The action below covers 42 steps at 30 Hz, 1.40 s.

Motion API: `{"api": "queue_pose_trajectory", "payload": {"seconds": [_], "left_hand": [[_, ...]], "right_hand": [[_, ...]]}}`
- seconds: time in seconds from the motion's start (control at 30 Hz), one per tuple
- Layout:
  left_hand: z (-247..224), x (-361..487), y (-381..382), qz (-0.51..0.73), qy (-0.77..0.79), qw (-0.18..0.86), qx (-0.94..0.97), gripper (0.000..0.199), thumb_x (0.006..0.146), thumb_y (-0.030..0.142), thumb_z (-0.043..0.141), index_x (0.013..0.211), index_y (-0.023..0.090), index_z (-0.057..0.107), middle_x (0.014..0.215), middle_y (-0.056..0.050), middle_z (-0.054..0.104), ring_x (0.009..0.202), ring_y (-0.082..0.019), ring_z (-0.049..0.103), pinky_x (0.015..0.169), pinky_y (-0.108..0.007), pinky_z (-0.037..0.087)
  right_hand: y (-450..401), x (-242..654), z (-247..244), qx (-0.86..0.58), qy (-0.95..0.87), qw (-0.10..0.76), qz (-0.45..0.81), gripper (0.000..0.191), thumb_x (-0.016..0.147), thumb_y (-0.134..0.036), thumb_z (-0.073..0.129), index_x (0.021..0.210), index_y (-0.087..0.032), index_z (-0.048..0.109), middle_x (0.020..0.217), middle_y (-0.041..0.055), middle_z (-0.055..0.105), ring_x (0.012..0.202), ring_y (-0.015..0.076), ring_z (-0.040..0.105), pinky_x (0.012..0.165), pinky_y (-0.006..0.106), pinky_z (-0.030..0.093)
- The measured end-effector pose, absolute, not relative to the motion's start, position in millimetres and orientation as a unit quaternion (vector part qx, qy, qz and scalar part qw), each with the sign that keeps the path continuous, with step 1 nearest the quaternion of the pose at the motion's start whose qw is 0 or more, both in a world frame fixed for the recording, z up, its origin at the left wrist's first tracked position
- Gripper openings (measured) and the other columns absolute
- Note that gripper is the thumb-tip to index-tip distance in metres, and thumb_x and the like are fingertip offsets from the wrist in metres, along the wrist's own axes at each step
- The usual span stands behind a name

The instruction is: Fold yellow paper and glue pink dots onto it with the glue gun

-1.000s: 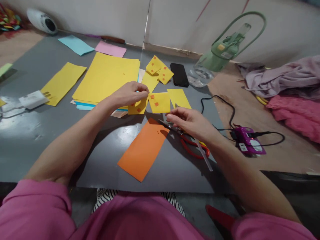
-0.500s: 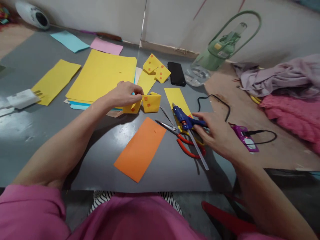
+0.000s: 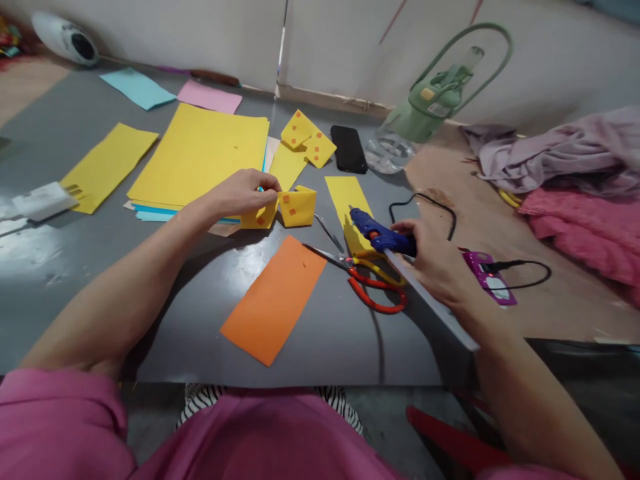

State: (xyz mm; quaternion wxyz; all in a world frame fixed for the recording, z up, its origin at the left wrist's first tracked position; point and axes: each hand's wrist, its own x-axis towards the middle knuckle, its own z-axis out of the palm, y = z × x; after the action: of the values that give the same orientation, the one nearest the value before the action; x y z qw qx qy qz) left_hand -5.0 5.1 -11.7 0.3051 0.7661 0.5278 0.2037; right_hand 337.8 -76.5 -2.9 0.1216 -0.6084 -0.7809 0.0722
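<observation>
My right hand [image 3: 433, 260] grips a blue glue gun [image 3: 383, 237] by its handle, with a long clear glue stick [image 3: 435, 303] sticking out of the back. Its nozzle points up and left over a yellow paper strip [image 3: 345, 193]. With closed fingers my left hand [image 3: 253, 190] pinches a folded yellow paper piece [image 3: 299, 207] marked with small orange squares. Scissors [image 3: 373, 287] with red and yellow handles lie below the glue gun. Between my hands and nearer to me is an orange paper rectangle [image 3: 275, 300].
A stack of yellow sheets [image 3: 200, 150] lies left of centre. Behind are more dotted yellow paper pieces [image 3: 320, 148], a black phone [image 3: 349, 148] and a green-topped bottle [image 3: 425, 107]. A white plug [image 3: 43, 200] sits at left; a purple socket strip [image 3: 487, 273] and cloths [image 3: 580, 220] are at right.
My right hand has lifted the glue gun off the scissors and turned it, so its glue stick now slants toward my right forearm. My left hand keeps its hold on the folded paper.
</observation>
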Motion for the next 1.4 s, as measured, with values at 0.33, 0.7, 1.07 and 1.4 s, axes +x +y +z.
{"api": "queue_pose_trajectory", "payload": {"seconds": [0.33, 0.7, 1.07, 1.4], "left_hand": [[-14.3, -5.5, 5.4, 0.206, 0.532, 0.312, 0.76, 0.026, 0.072, 0.028, 0.054, 0.084, 0.02, 0.076, 0.08, -0.007, 0.068, 0.076, -0.022, 0.059, 0.071, -0.033, 0.043], [-14.0, -3.4, 6.8, 0.198, 0.523, 0.293, 0.776, 0.03, 0.074, 0.028, 0.051, 0.089, 0.018, 0.076, 0.087, -0.008, 0.07, 0.083, -0.022, 0.06, 0.077, -0.033, 0.043], [-10.6, -0.4, 5.7, 0.165, 0.531, 0.259, 0.79, 0.036, 0.075, 0.028, 0.048, 0.095, 0.017, 0.076, 0.091, -0.009, 0.071, 0.086, -0.023, 0.06, 0.082, -0.035, 0.043], [-9.6, 0.6, 5.5, 0.15, 0.529, 0.249, 0.797, 0.038, 0.077, 0.026, 0.046, 0.097, 0.016, 0.076, 0.092, -0.01, 0.072, 0.086, -0.022, 0.061, 0.079, -0.034, 0.042]], "right_hand": [[-82.2, 303.8, 8.6, -0.473, -0.852, 0.148, 0.168, 0.033, 0.084, -0.035, 0.058, 0.114, -0.024, 0.064, 0.107, 0.0117, 0.072, 0.094, 0.0305, 0.067, 0.081, 0.043, 0.051], [-67.6, 288.0, -8.3, -0.499, -0.854, 0.069, 0.131, 0.021, 0.081, -0.038, 0.056, 0.094, -0.023, 0.064, 0.092, 0.0121, 0.072, 0.083, 0.0299, 0.065, 0.07, 0.038, 0.046], [-65.2, 284.6, -13.6, -0.467, -0.876, 0.062, 0.102, 0.016, 0.086, -0.035, 0.055, 0.093, -0.023, 0.062, 0.087, 0.0101, 0.069, 0.077, 0.026, 0.064, 0.064, 0.034, 0.043], [-67.7, 284.1, -11.6, -0.476, -0.872, 0.073, 0.088, 0.015, 0.088, -0.035, 0.052, 0.082, -0.023, 0.057, 0.073, 0.0057, 0.062, 0.062, 0.0185, 0.054, 0.058, 0.029, 0.036]]}}
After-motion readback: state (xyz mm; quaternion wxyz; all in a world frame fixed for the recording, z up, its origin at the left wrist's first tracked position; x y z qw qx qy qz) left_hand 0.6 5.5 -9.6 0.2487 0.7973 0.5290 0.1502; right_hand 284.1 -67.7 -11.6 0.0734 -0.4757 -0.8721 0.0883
